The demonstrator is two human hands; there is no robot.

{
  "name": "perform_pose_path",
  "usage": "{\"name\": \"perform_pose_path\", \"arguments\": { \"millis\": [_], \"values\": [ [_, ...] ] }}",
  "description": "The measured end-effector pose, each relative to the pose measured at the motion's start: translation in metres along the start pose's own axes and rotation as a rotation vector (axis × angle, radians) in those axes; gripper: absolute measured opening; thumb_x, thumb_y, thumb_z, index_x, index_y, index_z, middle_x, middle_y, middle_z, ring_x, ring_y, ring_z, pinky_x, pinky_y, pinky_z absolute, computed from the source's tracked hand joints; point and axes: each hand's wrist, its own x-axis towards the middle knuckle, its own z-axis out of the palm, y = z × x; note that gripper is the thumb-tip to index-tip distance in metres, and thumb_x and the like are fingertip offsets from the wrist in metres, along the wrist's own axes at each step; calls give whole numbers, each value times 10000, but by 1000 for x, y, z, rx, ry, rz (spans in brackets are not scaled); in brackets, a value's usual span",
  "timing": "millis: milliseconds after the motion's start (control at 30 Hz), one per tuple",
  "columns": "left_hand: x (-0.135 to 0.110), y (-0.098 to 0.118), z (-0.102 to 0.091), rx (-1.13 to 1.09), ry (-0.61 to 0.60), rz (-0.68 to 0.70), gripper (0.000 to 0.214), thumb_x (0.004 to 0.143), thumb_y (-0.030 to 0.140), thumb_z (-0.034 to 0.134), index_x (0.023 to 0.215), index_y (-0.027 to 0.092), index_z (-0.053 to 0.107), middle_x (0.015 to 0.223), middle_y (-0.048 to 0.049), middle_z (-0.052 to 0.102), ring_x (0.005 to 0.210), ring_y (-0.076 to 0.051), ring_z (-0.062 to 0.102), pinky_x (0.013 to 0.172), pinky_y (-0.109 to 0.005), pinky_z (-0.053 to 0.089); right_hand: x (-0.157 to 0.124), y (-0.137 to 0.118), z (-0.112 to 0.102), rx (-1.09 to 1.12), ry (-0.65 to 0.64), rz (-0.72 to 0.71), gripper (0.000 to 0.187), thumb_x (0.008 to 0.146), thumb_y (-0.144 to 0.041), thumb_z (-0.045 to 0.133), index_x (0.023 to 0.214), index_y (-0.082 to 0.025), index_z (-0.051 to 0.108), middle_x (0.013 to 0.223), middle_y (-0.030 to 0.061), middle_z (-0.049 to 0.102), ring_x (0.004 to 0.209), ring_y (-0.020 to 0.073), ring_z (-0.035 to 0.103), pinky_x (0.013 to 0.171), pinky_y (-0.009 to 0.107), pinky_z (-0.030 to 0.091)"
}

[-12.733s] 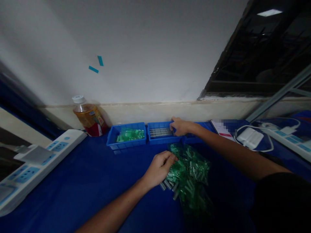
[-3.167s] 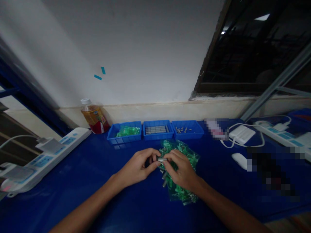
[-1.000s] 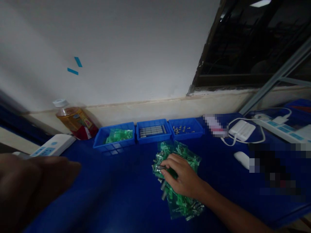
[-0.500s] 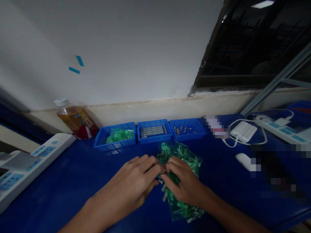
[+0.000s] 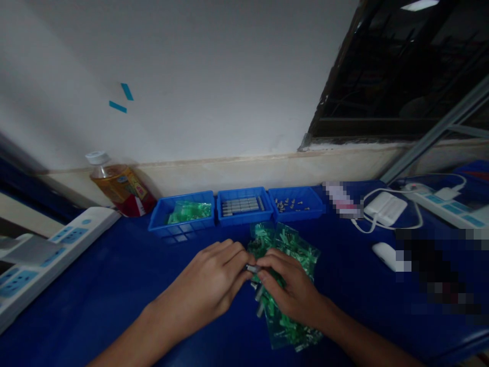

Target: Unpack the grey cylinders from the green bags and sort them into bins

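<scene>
My left hand (image 5: 212, 283) and my right hand (image 5: 292, 290) meet over a blue table, fingertips pinched together on a small grey metal piece (image 5: 252, 268). Both hands rest on or beside a clear bag of green parts (image 5: 290, 244) lying on the table. A few more grey metal pieces (image 5: 260, 295) lie under my right hand's fingers. Behind the bag stand three small blue trays: the left one (image 5: 182, 220) holds green parts, the middle one (image 5: 244, 206) holds rows of grey pieces, the right one (image 5: 296, 204) holds small screws.
A bottle of amber drink (image 5: 118, 186) stands by the wall at the left. A white power strip (image 5: 49, 252) lies at the left edge. At the right are a white charger with cable (image 5: 384, 209), a white mouse (image 5: 385, 253) and another power strip (image 5: 451, 211).
My left hand, a second ago close to the camera at the left, has come back to meet my right hand. Both now pinch the small grey piece above the bag.
</scene>
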Motion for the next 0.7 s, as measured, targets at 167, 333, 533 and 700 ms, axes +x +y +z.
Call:
{"name": "perform_pose_path", "arguments": {
  "millis": [167,333,533,700],
  "values": [
    [1,0,-1,-25,-8,-70,269,954,298,360,906,175,594,794,-41,599,742,-179,562,685,-340,466,-3,2,1,-172,35,-84,261,836,-227,582,1067,-206,462,813,21,555,755,159,532,682,312,430],
    [2,3,2,-10,-56,-67,350,966,306,309,798,162,580,722,-36,584,685,-172,557,664,-335,451,-2,0,1,-248,35,-152,102,862,-177,517,947,-214,473,798,28,561,730,161,514,653,317,401],
    [1,0,5,-68,-37,-89,303,958,346,350,847,166,568,765,-39,589,727,-177,565,667,-327,464,-2,-3,1,-223,2,-86,72,863,-192,502,932,-202,524,795,33,559,735,165,504,670,336,390],
    [-1,-4,5,-149,-6,-18,193,939,314,423,1007,177,540,898,-50,607,855,-185,568,762,-347,481,0,-2,0,-145,-8,-75,106,889,-189,440,895,-187,546,765,23,542,724,150,498,646,312,390]
  ]
}}
